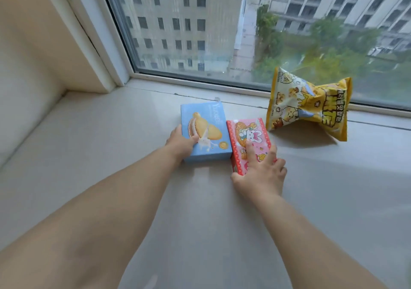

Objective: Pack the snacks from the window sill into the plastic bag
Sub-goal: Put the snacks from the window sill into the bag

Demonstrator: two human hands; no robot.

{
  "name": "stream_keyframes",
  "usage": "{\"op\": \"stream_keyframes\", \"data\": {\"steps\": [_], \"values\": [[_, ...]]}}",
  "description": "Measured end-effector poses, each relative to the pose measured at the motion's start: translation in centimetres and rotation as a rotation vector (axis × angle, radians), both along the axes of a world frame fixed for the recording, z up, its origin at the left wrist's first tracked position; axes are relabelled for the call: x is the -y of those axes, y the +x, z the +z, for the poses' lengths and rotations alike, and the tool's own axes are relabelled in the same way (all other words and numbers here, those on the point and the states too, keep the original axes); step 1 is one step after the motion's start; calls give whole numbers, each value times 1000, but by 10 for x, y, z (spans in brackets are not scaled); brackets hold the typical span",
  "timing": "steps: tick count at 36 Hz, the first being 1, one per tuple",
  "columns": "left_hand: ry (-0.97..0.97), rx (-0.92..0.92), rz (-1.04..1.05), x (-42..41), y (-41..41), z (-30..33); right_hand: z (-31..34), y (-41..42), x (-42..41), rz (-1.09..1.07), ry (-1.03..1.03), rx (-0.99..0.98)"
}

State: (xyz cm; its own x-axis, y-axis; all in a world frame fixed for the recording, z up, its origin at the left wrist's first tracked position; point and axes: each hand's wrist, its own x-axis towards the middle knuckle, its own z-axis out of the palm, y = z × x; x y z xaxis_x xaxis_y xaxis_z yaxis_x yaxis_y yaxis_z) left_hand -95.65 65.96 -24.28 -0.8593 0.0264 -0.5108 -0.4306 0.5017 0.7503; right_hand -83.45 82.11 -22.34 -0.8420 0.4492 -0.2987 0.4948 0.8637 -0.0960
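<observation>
On the window sill, near the glass, lay three snack packs: a blue box, a pink box and a yellow bag. The blue box served as the reference item. It lay flat with its printed face up, showing a sandwich biscuit. The left hand gripped the blue box at its left edge, with the thumb laid across the top face and the remaining fingers hidden along the left side. The pink box lay flat immediately to the right of the blue box, its long side touching or nearly touching the blue box; the exact contact could not be resolved. The right hand rested on the near end of the pink box, with the index finger extended across the top face, the other fingers bent over the right edge and the thumb at the near left corner. Whether this hold was a firm clamp could not be determined. The yellow bag stood further right of the blue box, beyond the pink box and apart from it, tilted and leaning toward the window. Both forearms extended from the near edge of the view toward the boxes. Left of the blue box, the sill met a beige side wall.
</observation>
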Motion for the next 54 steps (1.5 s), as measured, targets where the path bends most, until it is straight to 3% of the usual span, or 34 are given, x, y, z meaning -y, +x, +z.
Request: {"op": "stream_keyframes", "data": {"steps": [4,8,21,31,34,39,45,48,50,54], "values": [[216,103,112,4,51,22,25,31,5,-64,-106,60],[407,170,223,5,82,67,73,45,8,-119,-153,-82],[560,-163,255,88,212,227,226,152,77,11,-280,-465],[664,-251,392,153,313,260,270,239,150,-4,-365,-601],[585,-363,349,174,334,255,272,263,163,98,-325,-617],[234,-602,191,204,359,240,263,290,184,198,-253,-627],[-49,-749,-108,233,383,216,250,311,188,76,-264,-606],[-308,-842,-383,240,394,211,249,317,185,-34,-331,-582],[-464,-817,-524,238,394,212,248,318,184,-85,-374,-568],[-589,-697,-558,233,385,222,249,321,186,-99,-384,-570]]}}
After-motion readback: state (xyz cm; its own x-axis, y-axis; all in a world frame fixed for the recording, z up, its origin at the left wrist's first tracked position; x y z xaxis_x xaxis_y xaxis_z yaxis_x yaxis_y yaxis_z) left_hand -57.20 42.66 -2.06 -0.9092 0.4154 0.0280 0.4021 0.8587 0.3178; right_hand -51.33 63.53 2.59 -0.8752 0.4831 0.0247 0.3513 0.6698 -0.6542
